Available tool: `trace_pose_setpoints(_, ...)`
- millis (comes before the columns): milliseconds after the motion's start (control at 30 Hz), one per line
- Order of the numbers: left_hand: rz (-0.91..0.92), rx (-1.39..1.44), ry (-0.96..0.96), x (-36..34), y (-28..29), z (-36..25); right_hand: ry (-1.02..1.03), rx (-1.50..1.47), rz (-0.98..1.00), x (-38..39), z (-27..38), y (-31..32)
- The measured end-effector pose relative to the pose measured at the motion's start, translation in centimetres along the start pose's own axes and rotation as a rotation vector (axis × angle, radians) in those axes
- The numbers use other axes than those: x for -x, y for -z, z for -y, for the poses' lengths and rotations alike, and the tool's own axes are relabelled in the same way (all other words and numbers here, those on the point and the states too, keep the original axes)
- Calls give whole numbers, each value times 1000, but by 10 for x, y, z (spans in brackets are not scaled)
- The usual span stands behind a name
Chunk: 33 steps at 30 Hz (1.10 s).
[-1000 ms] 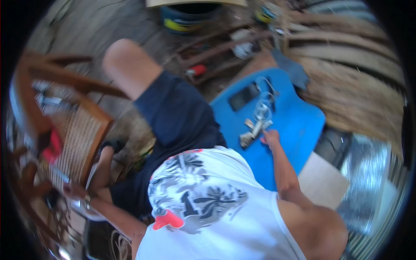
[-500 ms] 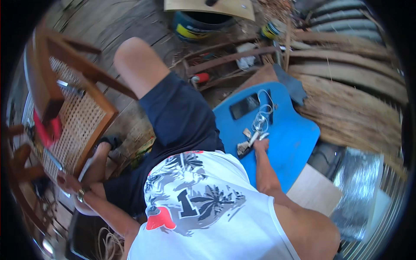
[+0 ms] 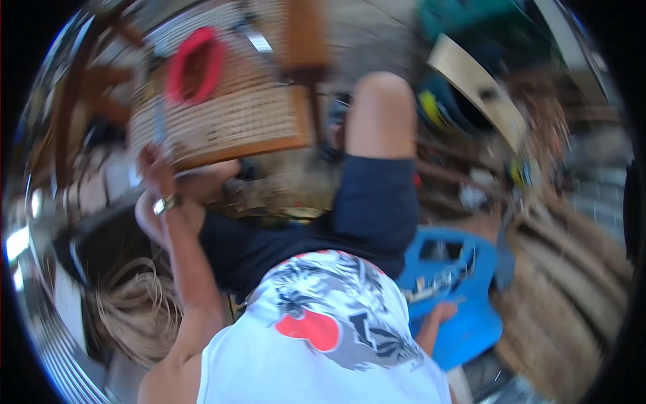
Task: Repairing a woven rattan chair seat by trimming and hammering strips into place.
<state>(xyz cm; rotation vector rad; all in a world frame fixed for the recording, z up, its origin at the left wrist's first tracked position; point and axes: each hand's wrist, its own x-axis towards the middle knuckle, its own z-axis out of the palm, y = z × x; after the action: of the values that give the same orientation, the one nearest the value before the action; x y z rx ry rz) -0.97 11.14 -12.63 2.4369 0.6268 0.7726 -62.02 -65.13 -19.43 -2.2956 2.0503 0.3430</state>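
Note:
My left hand [image 3: 156, 165] is closed at the near edge of a chair's woven cane seat [image 3: 229, 126], by a long grey metal piece [image 3: 159, 121]; what it grips is blurred. A red object [image 3: 196, 64] and another shiny metal piece [image 3: 259, 40] lie on the cane seat. My right hand [image 3: 441, 315] rests at a blue plastic board [image 3: 464, 337] beside my right leg, near small pale items and a tangled white cable [image 3: 437, 284]. Its fingers are smeared by motion.
At the upper right stand a dark bucket [image 3: 441, 101] and a leaning pale board [image 3: 478, 91]. Weathered planks [image 3: 558, 303] are stacked at the right. Pale coiled strands [image 3: 134, 310] lie at lower left beside a dark container [image 3: 87, 242]. My legs span the middle.
The view has swung left, bringing the cane seat to the upper middle and the blue board lower. My right hand appears to have drawn back slightly from the small items.

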Motion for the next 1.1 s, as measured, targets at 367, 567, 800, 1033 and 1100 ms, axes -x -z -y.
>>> trace_pose_setpoints(367, 122, 545, 216, 74, 64, -165, 829, -823, 581, 74, 338, 311)
trace_pose_setpoints(567, 164, 603, 387, 109, 71, -172, 1563, -264, 608, 202, 492, 321)
trace_pose_setpoints(800, 376, 836, 676, 146, 68, -166, 1912, -307, 751, 301, 614, 257)
trace_pose_setpoints(1033, 378, 966, 805, 130, 62, -168, 2044, -187, 816, 351, 663, 223)
trace_pose_setpoints(1100, 388, 1002, 838, 125, 61, -170, 2079, -177, 813, 359, 668, 219)
